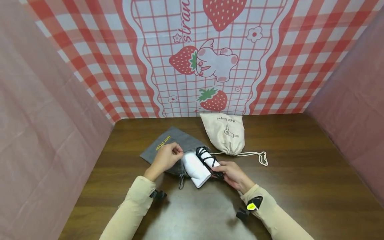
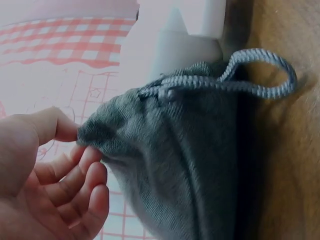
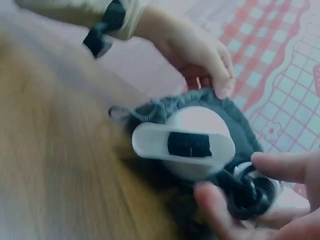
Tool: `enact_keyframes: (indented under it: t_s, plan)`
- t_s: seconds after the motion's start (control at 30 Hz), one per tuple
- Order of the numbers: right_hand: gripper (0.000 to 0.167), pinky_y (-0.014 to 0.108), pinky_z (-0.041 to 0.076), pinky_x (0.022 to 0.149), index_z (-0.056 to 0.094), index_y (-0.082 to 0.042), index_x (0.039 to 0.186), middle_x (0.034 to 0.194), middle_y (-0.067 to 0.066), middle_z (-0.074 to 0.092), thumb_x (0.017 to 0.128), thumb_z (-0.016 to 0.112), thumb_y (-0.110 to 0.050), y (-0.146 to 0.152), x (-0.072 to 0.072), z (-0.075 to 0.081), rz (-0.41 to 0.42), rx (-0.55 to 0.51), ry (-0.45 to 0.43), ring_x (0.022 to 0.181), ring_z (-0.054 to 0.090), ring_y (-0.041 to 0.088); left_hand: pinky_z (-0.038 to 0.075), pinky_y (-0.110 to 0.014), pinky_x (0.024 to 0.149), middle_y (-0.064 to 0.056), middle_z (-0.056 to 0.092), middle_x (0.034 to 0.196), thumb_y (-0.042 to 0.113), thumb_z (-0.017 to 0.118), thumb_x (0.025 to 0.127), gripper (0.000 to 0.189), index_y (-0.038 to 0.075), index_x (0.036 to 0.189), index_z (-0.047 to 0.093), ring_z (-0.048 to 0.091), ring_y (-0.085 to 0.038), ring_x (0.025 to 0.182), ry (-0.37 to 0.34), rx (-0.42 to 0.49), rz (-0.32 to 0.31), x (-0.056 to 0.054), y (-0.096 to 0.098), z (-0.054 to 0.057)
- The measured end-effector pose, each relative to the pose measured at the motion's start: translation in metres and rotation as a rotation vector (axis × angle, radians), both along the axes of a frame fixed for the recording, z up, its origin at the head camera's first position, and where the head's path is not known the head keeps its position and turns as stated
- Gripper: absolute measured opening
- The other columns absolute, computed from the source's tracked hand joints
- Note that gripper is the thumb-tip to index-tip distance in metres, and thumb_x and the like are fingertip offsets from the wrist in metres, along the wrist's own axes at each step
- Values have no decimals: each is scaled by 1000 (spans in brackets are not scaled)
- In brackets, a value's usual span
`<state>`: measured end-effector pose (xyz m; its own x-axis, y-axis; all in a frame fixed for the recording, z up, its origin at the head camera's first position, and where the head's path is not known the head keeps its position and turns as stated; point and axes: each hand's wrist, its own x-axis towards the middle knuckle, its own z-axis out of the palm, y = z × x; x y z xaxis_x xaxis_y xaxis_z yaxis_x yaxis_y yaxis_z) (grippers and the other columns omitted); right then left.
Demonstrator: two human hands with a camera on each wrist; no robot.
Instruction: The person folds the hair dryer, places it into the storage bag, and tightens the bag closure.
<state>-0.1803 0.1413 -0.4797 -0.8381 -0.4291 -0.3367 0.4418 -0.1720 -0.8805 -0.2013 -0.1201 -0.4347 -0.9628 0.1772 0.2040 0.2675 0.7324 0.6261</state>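
A white hair dryer (image 1: 194,166) lies partly inside the mouth of a grey drawstring bag (image 1: 183,141) with yellow lettering. Black cord (image 3: 250,192) is wound around its white handle (image 1: 206,156), which lies alongside the body. Thumb and forefinger of my left hand (image 1: 168,156) pinch the bag's rim, as the left wrist view shows up close. My right hand (image 1: 235,175) holds the cord-wrapped handle at its near end, thumb on one side and fingers on the other. The dryer's flat nozzle (image 3: 182,145) points out of the bag in the right wrist view.
Behind, a cream drawstring bag (image 1: 225,133) printed with a hair dryer lies on the brown wooden table (image 1: 288,160), its white cord (image 1: 255,154) trailing right. A grey cord loop (image 1: 181,181) hangs from the grey bag. A strawberry-print cloth (image 1: 216,66) stands at the back.
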Motion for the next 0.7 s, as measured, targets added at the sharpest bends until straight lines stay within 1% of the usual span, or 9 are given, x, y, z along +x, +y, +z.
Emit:
enact_keyframes:
  t_s: [0.07,0.13,0.23,0.3,0.43,0.5,0.57,0.7]
  plan:
    - [51,23,58,69,29,18,137,88,6,62,96,52,-2,2,2,-1,23,30,12,70,68,12,50,-29,66,-2,68,74,13,69,81,4,9,82,68,61,-12,67,14,-10,5,0,2,-1]
    - [50,23,58,65,30,17,136,85,6,61,97,53,-6,2,2,-1,13,58,22,65,68,13,50,-30,66,-2,69,75,15,70,82,6,9,85,69,62,-14,68,32,-43,9,0,6,-3]
    - [39,21,56,62,42,16,123,80,4,62,97,56,-9,-2,2,-1,-49,81,48,62,66,11,49,-33,68,-2,69,78,21,72,83,14,9,91,71,64,-17,72,61,-98,26,-1,11,-6]
    - [29,20,55,59,50,12,113,76,3,63,97,57,-11,-4,2,-1,-93,101,63,60,65,10,49,-36,69,-2,69,79,24,73,84,17,10,93,72,64,-19,74,83,-133,46,-2,13,-7]
    - [19,20,53,54,57,5,100,69,1,64,97,58,-14,-11,2,-2,-153,134,76,57,64,10,48,-37,68,-2,69,77,21,72,85,13,10,91,75,63,-19,73,128,-153,70,-2,14,-7]
    - [17,20,53,54,58,2,98,68,1,64,97,58,-15,-14,1,-3,-182,122,70,58,64,10,49,-38,69,-2,70,77,19,71,86,12,9,90,76,64,-19,72,154,-143,71,-3,15,-6]
    - [15,20,53,55,59,2,95,68,1,64,96,58,-13,-18,1,-4,-230,91,60,58,64,11,49,-38,69,-2,70,78,18,70,86,11,9,90,76,64,-18,71,176,-127,65,-2,16,-6]
    - [11,22,55,58,62,2,92,69,0,63,95,58,-8,-28,2,-2,-328,8,46,58,64,11,47,-35,68,-2,69,78,18,71,86,11,9,90,76,62,-16,70,213,-91,27,-1,18,-4]
